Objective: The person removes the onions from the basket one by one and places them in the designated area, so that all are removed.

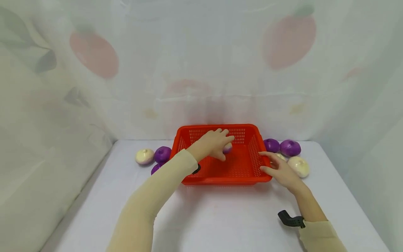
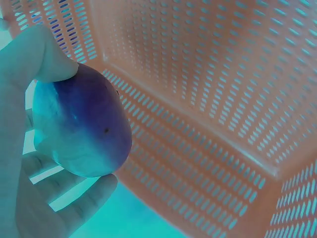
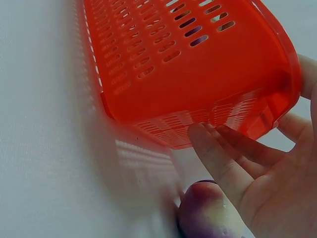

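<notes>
We're mid-drop: left hand [image 1: 214, 143] w/ its grip curled round a purple-white onion [image 2: 81, 126], held inside the red basket [image 1: 252, 173] above its floor. Right hand [image 1: 281, 169], fingers straight, steadies the basket's right wall. Next, we reckon: lower & let go gently.

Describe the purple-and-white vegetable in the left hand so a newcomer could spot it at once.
Find the red basket in the middle of the white table. The left hand reaches into it, holding the purple-and-white vegetable. It is the only one inside the basket; all the others lie on the table outside.
</notes>
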Available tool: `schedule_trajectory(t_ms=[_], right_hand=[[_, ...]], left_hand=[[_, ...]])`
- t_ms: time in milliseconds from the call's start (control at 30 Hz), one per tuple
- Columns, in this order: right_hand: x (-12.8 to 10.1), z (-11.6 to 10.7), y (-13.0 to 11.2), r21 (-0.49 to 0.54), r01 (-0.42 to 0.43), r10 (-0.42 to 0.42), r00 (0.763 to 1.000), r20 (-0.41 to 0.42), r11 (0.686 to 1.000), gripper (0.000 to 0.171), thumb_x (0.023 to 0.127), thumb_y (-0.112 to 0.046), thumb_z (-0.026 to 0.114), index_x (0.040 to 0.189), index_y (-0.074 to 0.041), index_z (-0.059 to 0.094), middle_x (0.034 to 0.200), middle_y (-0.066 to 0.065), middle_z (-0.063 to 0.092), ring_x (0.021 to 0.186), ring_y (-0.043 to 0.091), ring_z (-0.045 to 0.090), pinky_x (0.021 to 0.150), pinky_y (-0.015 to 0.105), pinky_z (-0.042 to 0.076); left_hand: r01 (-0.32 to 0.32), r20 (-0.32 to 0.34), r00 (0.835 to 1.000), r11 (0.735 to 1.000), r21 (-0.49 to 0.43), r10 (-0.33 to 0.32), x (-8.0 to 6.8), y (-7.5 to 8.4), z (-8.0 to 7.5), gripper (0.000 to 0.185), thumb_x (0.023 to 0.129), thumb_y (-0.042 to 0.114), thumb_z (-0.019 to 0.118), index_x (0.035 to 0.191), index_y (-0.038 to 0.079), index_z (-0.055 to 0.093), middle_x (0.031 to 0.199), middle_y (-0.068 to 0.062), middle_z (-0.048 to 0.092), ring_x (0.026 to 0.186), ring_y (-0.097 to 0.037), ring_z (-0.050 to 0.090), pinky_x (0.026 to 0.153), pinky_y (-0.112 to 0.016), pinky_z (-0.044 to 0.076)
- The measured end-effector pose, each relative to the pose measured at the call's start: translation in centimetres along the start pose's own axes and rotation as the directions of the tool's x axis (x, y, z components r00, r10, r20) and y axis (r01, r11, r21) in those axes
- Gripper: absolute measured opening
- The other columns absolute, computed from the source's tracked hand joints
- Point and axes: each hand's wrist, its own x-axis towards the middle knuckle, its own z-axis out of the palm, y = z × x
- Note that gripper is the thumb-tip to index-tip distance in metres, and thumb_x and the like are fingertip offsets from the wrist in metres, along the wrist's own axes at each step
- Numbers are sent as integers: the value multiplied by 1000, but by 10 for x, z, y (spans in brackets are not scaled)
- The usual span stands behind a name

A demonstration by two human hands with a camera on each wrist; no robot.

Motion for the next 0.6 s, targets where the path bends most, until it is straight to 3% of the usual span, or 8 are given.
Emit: schedule_trajectory(t_ms=[400, 600], right_hand=[[1, 1, 2, 19, -2, 2, 1000, 2, 1000, 55, 100, -22, 65, 150, -10, 45, 156, 21, 36, 138, 47, 41, 105, 61, 43], [2, 2, 2, 1, 6, -6, 1000, 0, 1000, 55, 100, -23, 65, 150, -9, 45, 156, 22, 36, 137, 48, 41, 105, 61, 43]], left_hand=[[3, -52, 999, 1000, 8, -2, -52, -29, -5, 69, 78, 47, 80, 137, 25, 50, 132, -3, 48, 117, -23, 45, 86, -39, 52], [25, -115, 993, 1000, -7, -26, -77, -43, -14, 63, 77, 44, 77, 132, 25, 53, 125, -2, 50, 111, -23, 48, 77, -38, 52]])
